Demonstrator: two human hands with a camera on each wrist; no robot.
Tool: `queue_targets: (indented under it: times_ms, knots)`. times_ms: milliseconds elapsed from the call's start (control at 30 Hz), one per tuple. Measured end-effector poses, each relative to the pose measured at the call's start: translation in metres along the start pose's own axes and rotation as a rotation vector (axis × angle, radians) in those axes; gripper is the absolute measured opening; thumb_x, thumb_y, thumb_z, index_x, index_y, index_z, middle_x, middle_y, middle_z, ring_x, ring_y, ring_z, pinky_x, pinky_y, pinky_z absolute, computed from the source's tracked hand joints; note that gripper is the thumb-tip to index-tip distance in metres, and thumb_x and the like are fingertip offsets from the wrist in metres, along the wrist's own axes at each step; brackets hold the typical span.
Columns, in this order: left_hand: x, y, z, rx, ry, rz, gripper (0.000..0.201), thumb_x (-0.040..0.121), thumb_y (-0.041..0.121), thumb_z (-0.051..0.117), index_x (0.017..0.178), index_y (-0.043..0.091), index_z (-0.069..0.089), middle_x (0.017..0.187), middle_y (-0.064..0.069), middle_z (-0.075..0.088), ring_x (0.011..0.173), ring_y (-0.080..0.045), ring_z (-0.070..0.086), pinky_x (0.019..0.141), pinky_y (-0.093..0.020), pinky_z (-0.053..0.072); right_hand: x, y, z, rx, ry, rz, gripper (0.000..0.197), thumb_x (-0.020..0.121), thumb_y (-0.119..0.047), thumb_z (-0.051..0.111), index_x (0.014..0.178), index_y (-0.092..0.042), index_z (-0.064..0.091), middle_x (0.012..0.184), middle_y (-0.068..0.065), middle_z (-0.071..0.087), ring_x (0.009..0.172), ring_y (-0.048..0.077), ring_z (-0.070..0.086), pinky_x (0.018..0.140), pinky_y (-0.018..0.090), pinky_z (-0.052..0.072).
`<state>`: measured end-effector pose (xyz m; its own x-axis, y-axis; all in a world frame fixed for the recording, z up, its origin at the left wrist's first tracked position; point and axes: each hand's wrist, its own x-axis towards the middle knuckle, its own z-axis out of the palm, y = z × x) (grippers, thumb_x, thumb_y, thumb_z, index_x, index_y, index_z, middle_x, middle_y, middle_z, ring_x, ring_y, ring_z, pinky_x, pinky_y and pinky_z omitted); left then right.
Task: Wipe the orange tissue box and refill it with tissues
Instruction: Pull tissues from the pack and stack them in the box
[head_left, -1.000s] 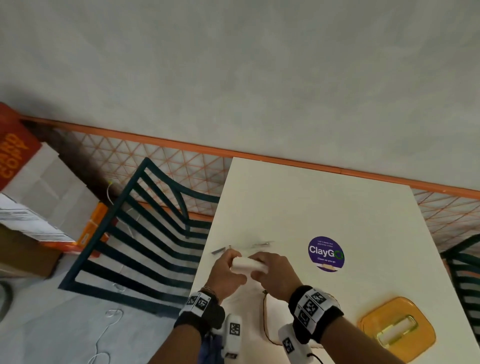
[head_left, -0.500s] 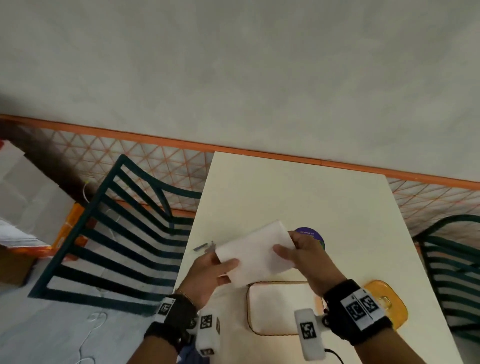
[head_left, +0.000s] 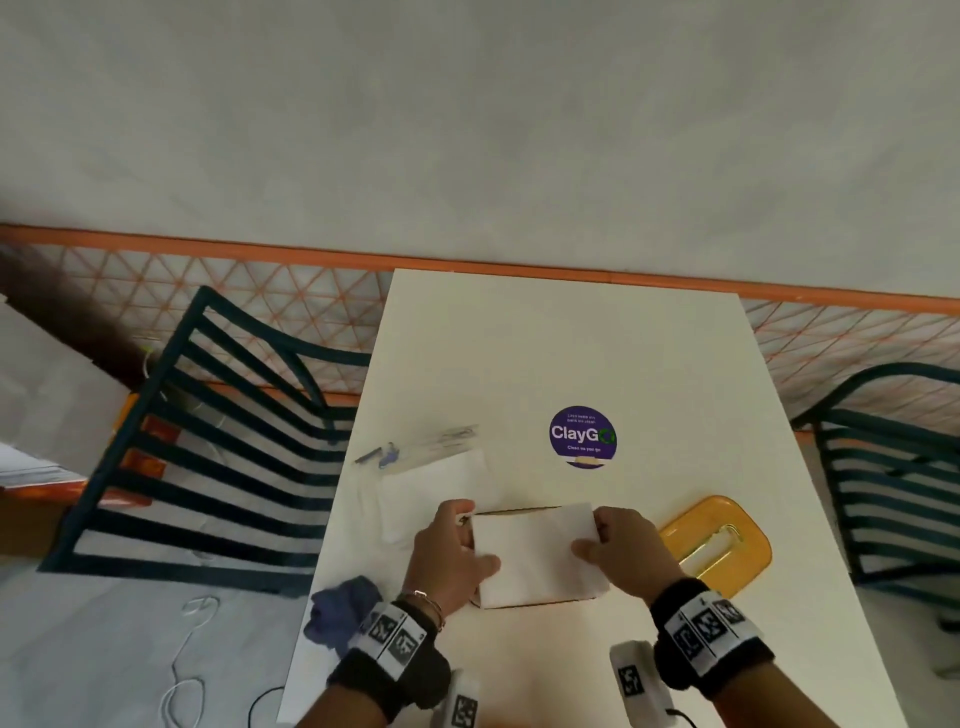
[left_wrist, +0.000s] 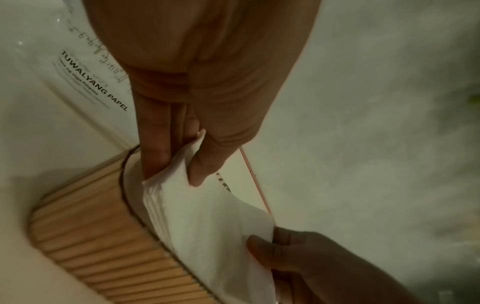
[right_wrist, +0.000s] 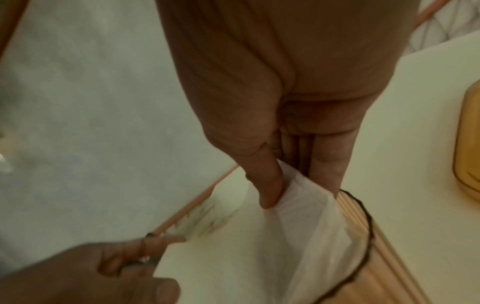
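Observation:
A white stack of tissues (head_left: 537, 553) lies across the open top of the ribbed tissue box (left_wrist: 103, 236), which stands on the white table (head_left: 571, 338) near its front. My left hand (head_left: 457, 556) pinches the stack's left end between thumb and fingers (left_wrist: 153, 164). At the other end, my right hand (head_left: 618, 551) pinches it the same way, thumb on top (right_wrist: 270, 195). In the right wrist view the tissues (right_wrist: 259, 257) sag inside the box's dark rim (right_wrist: 369, 236). The box's orange lid (head_left: 714, 540) lies flat to the right, apart from it.
A blue cloth (head_left: 343, 613) is bunched at the table's left front edge. A clear plastic tissue wrapper (head_left: 431, 478) lies behind my left hand. Farther back is a purple round sticker (head_left: 583, 436). Dark green slatted chairs (head_left: 223, 441) stand on both sides.
The tissue stack, held between both hands behind the box, has come down and toward me onto the open box. The view has tilted down.

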<state>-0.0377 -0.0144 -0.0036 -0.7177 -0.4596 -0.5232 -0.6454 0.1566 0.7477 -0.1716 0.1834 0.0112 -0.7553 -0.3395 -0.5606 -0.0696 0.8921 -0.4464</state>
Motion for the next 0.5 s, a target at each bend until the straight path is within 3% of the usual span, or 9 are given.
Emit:
queue_targets:
  times_ms: [100, 233, 367, 433, 500]
  knots:
    - [-0.006, -0.001, 0.009, 0.048, 0.045, 0.031, 0.074, 0.079, 0.010, 0.082, 0.141, 0.025, 0.045, 0.106, 0.004, 0.067, 0.091, -0.009, 0.067, 0.064, -0.007, 0.051, -0.002, -0.002, 0.002, -0.033, 0.024, -0.021, 0.011, 0.092, -0.026, 0.068, 0.095, -0.017, 0.063, 0.090, -0.002, 0.062, 0.078, 0.013, 0.054, 0.057, 0.016, 0.035]
    - [-0.010, -0.001, 0.014, 0.094, 0.114, 0.057, 0.075, 0.079, 0.006, 0.079, 0.142, 0.026, 0.043, 0.113, -0.002, 0.070, 0.094, -0.011, 0.069, 0.089, -0.026, 0.059, -0.002, -0.002, 0.003, -0.045, 0.040, -0.016, 0.024, 0.091, -0.025, 0.070, 0.110, -0.011, 0.066, 0.096, 0.000, 0.060, 0.083, 0.016, 0.054, 0.055, 0.013, 0.032]
    - [-0.012, 0.001, 0.016, 0.132, 0.169, 0.059, 0.073, 0.080, 0.006, 0.076, 0.142, 0.025, 0.043, 0.115, -0.004, 0.070, 0.097, -0.015, 0.069, 0.089, -0.025, 0.058, 0.002, 0.002, 0.006, -0.075, 0.021, -0.026, 0.034, 0.087, -0.025, 0.074, 0.118, -0.011, 0.068, 0.108, 0.007, 0.068, 0.081, 0.018, 0.054, 0.052, 0.013, 0.031]
    - [-0.014, 0.002, 0.017, 0.146, 0.190, 0.051, 0.072, 0.081, 0.007, 0.076, 0.142, 0.025, 0.043, 0.116, -0.005, 0.070, 0.099, -0.016, 0.069, 0.090, -0.028, 0.058, 0.003, 0.001, 0.007, -0.096, 0.020, -0.034, 0.033, 0.085, -0.025, 0.076, 0.114, -0.010, 0.069, 0.106, 0.009, 0.069, 0.079, 0.019, 0.054, 0.056, 0.018, 0.036]
    - [-0.014, 0.002, 0.019, 0.173, 0.196, 0.045, 0.073, 0.080, 0.009, 0.076, 0.142, 0.026, 0.042, 0.118, -0.004, 0.069, 0.101, -0.017, 0.068, 0.092, -0.032, 0.058, 0.002, -0.002, 0.007, -0.122, 0.025, -0.036, 0.031, 0.084, -0.025, 0.077, 0.110, -0.010, 0.070, 0.103, 0.010, 0.071, 0.080, 0.021, 0.058, 0.067, 0.026, 0.048]
